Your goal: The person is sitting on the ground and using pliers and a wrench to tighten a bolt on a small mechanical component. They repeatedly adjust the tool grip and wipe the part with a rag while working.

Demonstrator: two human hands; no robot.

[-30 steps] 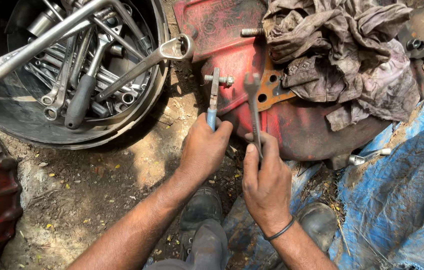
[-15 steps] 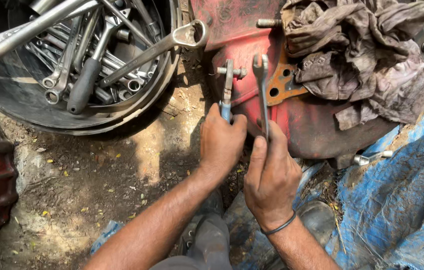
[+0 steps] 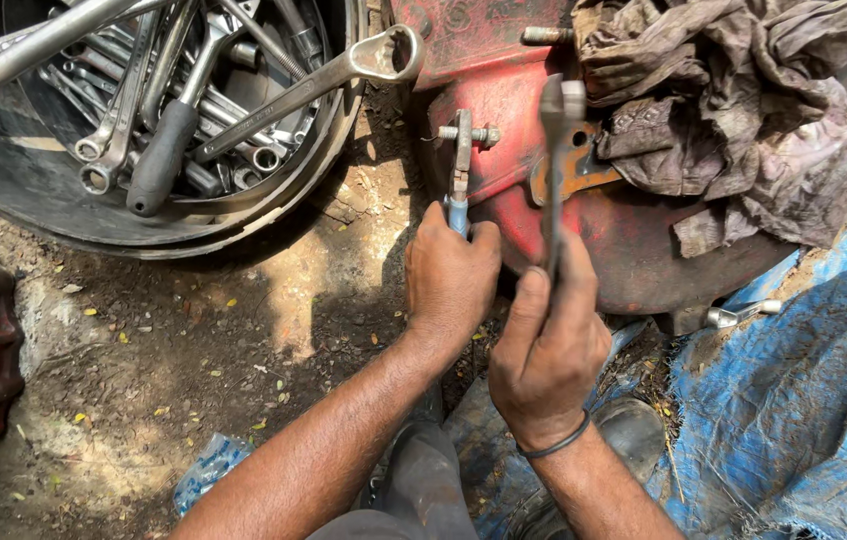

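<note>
My left hand grips blue-handled pliers whose jaws clamp a bolt sticking out of the left edge of a red metal housing. My right hand holds an open-ended spanner upright, its head by an orange bracket on the housing. Both hands are closed around their tools, side by side in the middle of the head view.
A round black tub of several spanners and a socket handle sits at top left. A dirty rag lies on the housing at top right. A blue tarpaulin covers the right. A loose bolt lies by it. Bare earth lies below left.
The view has shifted so the housing and tub sit more to the right. Both hands stay on their tools; the spanner head has risen slightly toward the orange bracket.
</note>
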